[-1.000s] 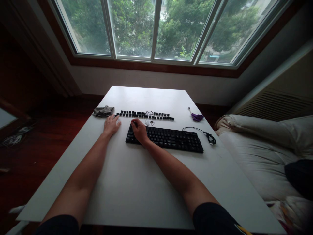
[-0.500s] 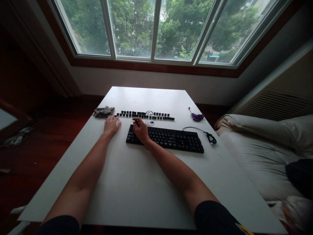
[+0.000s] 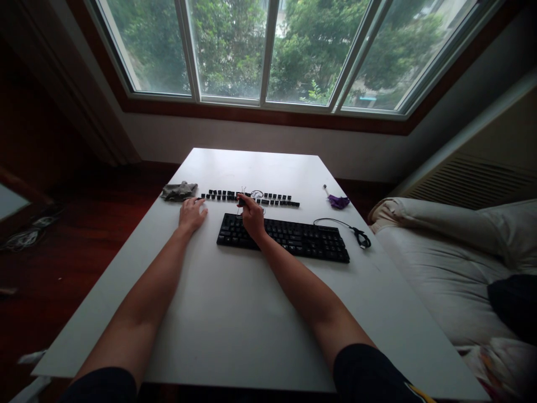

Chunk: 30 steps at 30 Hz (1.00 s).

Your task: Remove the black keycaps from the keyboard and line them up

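Note:
My left hand (image 3: 192, 215) lies on the white table with its fingers spread. Its fingertips are at the left end of two rows of black keycaps (image 3: 274, 202), close to a crumpled grey cloth (image 3: 179, 191). My right hand (image 3: 253, 215) is closed in a pinch above the upper left part of a black keyboard (image 3: 310, 238). From its fingers thin wire ends stick out, seemingly a wire keycap puller (image 3: 243, 189); its grip is mostly hidden by the fingers. A thin round ring (image 3: 257, 194) lies among the keycaps, and a second one is mostly covered by my right hand.
The keyboard's black cable (image 3: 361, 238) lies bundled to its right. Farther back on the right are a purple cloth-like item (image 3: 338, 201) and a small stick-like piece (image 3: 324, 187). A pale sofa (image 3: 415, 263) stands beside the table's (image 3: 235, 336) right edge.
My right hand has moved a little right and away from me, off the keyboard's left corner toward the keycap rows. Wire ends now show at its fingers. The left hand stays put.

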Each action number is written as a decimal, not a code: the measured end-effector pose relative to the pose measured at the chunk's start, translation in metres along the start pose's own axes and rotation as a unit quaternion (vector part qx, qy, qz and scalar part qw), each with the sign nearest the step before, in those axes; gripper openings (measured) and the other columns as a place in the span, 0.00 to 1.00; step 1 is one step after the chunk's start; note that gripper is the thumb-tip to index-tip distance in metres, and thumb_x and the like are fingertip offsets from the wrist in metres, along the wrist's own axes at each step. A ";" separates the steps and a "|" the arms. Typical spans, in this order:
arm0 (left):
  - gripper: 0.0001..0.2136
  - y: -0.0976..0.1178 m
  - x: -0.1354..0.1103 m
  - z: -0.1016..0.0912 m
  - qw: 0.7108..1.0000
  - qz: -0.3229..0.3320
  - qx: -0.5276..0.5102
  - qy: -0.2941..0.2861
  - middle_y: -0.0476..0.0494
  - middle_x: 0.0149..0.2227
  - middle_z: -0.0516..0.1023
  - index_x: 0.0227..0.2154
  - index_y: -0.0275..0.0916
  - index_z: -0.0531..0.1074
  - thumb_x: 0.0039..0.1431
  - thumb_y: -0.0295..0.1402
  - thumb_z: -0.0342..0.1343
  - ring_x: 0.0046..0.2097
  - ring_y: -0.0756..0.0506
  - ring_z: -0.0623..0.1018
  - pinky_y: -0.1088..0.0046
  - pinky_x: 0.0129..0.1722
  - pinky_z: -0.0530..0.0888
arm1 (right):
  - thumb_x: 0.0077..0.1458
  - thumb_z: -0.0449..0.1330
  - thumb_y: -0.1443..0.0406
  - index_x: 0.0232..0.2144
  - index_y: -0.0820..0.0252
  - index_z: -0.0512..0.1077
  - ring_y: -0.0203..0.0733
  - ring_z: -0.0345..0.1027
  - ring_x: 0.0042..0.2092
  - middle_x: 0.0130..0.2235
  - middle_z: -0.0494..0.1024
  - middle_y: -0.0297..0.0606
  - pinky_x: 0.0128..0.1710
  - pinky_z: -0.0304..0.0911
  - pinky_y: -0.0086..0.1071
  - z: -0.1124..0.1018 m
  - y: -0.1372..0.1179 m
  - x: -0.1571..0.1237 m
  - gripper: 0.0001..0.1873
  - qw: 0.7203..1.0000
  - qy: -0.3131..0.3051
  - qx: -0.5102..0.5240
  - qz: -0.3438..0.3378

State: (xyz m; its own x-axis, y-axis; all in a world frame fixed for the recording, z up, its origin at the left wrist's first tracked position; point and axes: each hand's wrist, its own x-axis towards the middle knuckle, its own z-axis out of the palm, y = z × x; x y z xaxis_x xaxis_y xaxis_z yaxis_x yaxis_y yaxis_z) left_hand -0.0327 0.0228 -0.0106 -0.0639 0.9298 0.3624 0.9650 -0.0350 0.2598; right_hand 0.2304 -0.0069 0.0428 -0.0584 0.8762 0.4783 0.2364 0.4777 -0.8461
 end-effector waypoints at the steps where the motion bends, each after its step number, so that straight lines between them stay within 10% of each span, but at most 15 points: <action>1: 0.23 0.000 0.000 0.000 1.000 -0.001 0.000 0.001 0.37 0.61 0.68 0.58 0.43 0.72 0.62 0.41 0.51 0.63 0.33 0.62 0.53 0.63 0.62 | 0.62 0.48 0.68 0.54 0.53 0.74 0.44 0.73 0.49 0.52 0.78 0.40 0.46 0.70 0.37 0.000 0.001 0.000 0.23 1.000 -0.003 0.006 -0.002; 17: 0.22 0.002 -0.001 -0.002 1.000 -0.011 0.004 -0.001 0.36 0.61 0.67 0.58 0.44 0.72 0.62 0.41 0.52 0.63 0.32 0.62 0.52 0.62 0.63 | 0.59 0.56 0.58 0.51 0.50 0.60 0.38 0.77 0.34 0.41 0.78 0.34 0.31 0.71 0.30 0.010 0.012 0.000 0.18 0.984 -0.060 0.156 0.062; 30: 0.21 0.000 0.000 -0.002 1.000 -0.013 -0.006 0.000 0.35 0.59 0.69 0.55 0.42 0.74 0.62 0.40 0.51 0.61 0.32 0.64 0.52 0.62 0.63 | 0.54 0.61 0.58 0.40 0.54 0.62 0.40 0.78 0.38 0.37 0.77 0.34 0.39 0.74 0.35 0.018 0.028 0.005 0.14 0.957 -0.128 0.249 0.080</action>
State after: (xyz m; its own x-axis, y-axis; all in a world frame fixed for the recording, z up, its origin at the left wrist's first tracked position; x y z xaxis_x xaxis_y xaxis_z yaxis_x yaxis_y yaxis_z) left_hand -0.0327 0.0221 -0.0091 -0.0898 0.9304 0.3553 0.9596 -0.0146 0.2809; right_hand 0.2198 0.0116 0.0170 -0.3113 0.8968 0.3145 -0.2249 0.2521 -0.9412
